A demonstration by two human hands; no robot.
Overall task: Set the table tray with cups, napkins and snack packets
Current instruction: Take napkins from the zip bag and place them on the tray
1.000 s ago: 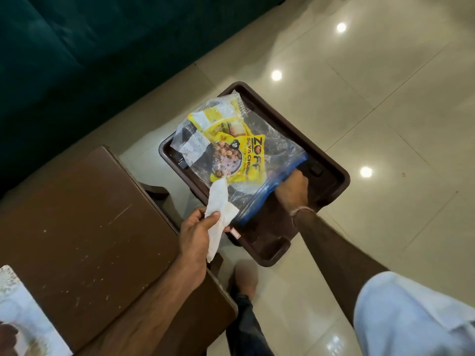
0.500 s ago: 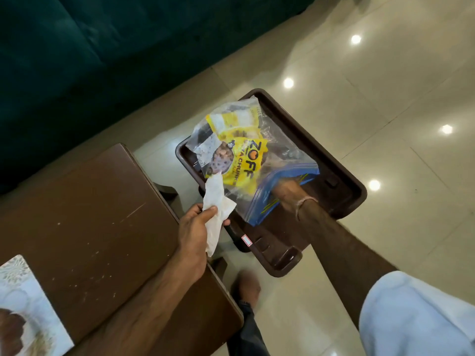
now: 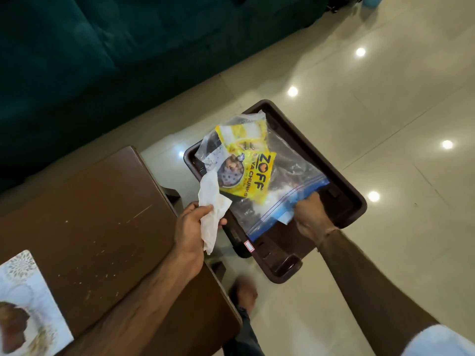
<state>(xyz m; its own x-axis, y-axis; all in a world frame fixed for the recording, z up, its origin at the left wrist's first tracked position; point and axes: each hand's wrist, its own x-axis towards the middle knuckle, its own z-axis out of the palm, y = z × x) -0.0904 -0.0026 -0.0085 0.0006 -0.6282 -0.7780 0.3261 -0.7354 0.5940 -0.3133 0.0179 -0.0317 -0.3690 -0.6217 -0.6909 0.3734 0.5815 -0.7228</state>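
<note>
A dark brown table tray [image 3: 341, 181] stands over the tiled floor in the middle of the view. A clear zip bag [image 3: 280, 186] with a blue seal lies across it, and yellow snack packets [image 3: 253, 173] show through the plastic. My right hand [image 3: 312, 217] grips the bag at its sealed end, over the tray's near right side. My left hand [image 3: 192, 227] holds a crumpled white napkin [image 3: 212, 206] upright beside the tray's near left edge, just off the bag. No cups are in sight.
A brown wooden table [image 3: 84, 217] fills the left, with a white patterned card [image 3: 28, 301] at its near corner. A dark teal sofa [image 3: 102, 60] runs along the back. My foot [image 3: 245, 291] rests on the glossy tiles below the tray.
My right hand has slid along the bag's sealed end toward the tray's near edge. The napkin stays in my left hand. The camera has shifted, so the tray sits further right and lower.
</note>
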